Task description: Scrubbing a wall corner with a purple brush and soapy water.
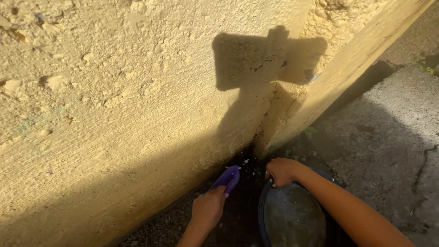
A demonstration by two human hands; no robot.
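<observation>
Gripping the rim of a dark round basin (292, 218) of murky water with my right hand (281, 171), left hand (209, 208) fingers closed around a purple scoop (227, 178), rough yellow wall (137, 105) beside

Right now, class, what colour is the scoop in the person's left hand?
Purple; the scoop shows best in the head view, gripped by the left hand.

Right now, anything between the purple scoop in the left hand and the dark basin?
Nothing visible. The left hand holds the purple scoop near the foot of the yellow wall; only a strip of dark, wet ground separates it from the basin, whose rim the right hand grips.
</observation>
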